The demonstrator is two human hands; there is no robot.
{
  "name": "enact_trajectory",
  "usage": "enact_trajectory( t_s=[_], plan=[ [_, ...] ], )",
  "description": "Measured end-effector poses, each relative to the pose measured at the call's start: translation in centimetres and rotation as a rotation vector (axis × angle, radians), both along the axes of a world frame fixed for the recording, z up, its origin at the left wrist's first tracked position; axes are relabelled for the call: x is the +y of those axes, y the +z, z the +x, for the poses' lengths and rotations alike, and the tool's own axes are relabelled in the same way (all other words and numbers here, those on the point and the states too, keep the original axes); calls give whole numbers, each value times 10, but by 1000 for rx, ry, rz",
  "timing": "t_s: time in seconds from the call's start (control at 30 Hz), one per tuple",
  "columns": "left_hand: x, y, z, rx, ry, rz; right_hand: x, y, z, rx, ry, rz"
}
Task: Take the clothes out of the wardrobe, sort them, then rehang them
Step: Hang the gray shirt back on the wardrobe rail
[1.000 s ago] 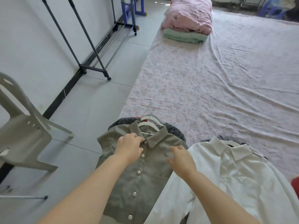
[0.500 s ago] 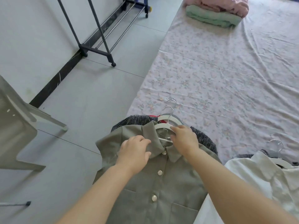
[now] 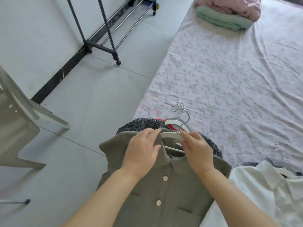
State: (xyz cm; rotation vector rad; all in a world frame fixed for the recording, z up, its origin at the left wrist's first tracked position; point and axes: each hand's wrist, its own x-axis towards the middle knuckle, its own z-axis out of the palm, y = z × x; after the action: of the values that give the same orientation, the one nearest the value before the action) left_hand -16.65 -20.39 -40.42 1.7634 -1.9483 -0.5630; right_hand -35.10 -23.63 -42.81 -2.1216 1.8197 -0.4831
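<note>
Olive shirt (image 3: 164,194) lies front-up on a pile at the bed's near edge, directly under both hands. Left hand (image 3: 141,151) has its fingers curled round the left collar flap. Right hand (image 3: 196,153) pinches the white hanger (image 3: 170,134) near the base of its hook.

Handling, my read:
- Cloth is light, woven and limp, with no shape of its own. The buttoned placket adds a little stiffness.
- Hanger is the only rigid part, so lift by the hook or neck. The collar grip only steadies.
- Hanger shoulders look smooth, so the shirt could slide off if tilted.

Just beyond the hands, under the shirt, are a grey knit garment (image 3: 142,124), something red, and more hangers with their hooks stacked. A white shirt (image 3: 270,194) on its own hanger lies just beside, right of the right hand.

Bed sheet (image 3: 229,79) is floral, wrinkled and soft, so it gives no firm backing. Folded green blanket (image 3: 224,20) sits far beyond the hands with pink bedding on top. Garment rack (image 3: 101,30) stands on castors beyond and to the left, with only its lower frame in view. Plastic chair (image 3: 16,128) stands on the grey tiled floor, left of the left hand.
</note>
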Motion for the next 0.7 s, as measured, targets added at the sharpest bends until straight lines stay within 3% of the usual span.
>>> enact_trajectory(
  t_s=[0.2, 0.33, 0.47, 0.7],
  plan=[
    [23, 78, 2, -51, -74, 43, 69, 99, 13, -170, 77, -191],
    [67, 128, 18, 0, -13, -110, 96, 164, 29, -260, 158, -241],
    [115, 184, 37, 23, 164, -248, 116, 216, 51, -312, 308, -322],
    [229, 269, 67, -98, 598, -478, 145, 294, 103, -371, 741, -603]
  ],
)
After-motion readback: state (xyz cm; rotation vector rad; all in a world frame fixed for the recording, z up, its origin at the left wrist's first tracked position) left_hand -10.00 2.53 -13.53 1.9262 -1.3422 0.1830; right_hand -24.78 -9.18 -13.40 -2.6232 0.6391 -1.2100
